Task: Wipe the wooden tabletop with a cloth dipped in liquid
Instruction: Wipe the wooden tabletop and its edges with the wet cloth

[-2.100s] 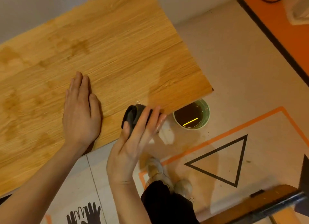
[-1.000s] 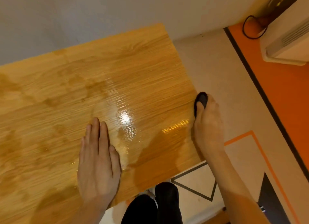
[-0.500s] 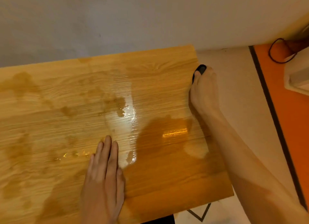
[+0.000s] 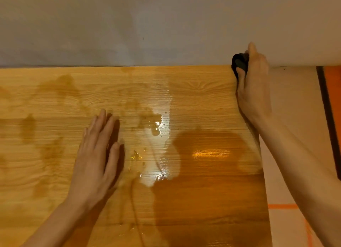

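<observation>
Our right hand [image 4: 252, 84], fingers pinching the dark cloth [image 4: 239, 63], has slid to the tabletop's [image 4: 203, 91] one-o'clock corner, probably starting another pass; left hand [image 4: 96, 150] stays flat, fingers together.

left hand [image 4: 96, 150] flat, palm down, right hand [image 4: 253, 86] outstretched, fingers curled

A plain grey-white wall [image 4: 129, 25] fills the upper part of the view, meeting the far edge of the counter. To the right lies a pale floor [image 4: 295, 102] with a dark stripe [image 4: 325, 106] beside an orange area [image 4: 335, 91]. Thin orange lines [image 4: 282, 206] cross the floor lower down.
</observation>
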